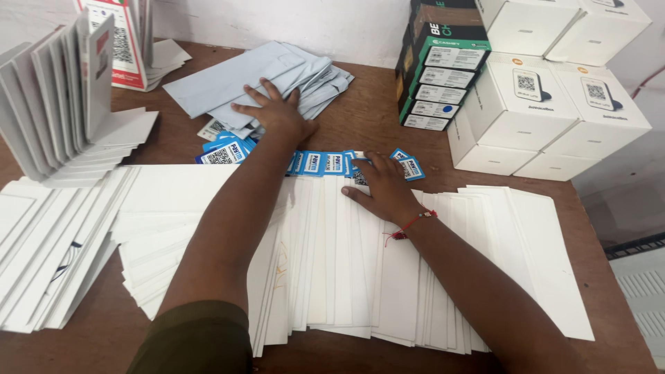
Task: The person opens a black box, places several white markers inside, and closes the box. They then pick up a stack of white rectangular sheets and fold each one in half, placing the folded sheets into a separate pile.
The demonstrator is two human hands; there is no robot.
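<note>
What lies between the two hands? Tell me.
In the head view, a row of small blue-and-white cards lies on the table between the left hand, resting on grey envelopes, and the right hand.

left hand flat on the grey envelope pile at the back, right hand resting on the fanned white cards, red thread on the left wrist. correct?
One slip: the red thread is on the right wrist, not the left. The head view shows the left hand flat on the grey envelope pile and the right hand on the fanned white cards.

Left hand [277, 114] and right hand [384, 190] were bare. Olive-green sleeve [197, 339] covered left upper arm. Red thread bracelet [412, 225] circled right wrist.
</note>
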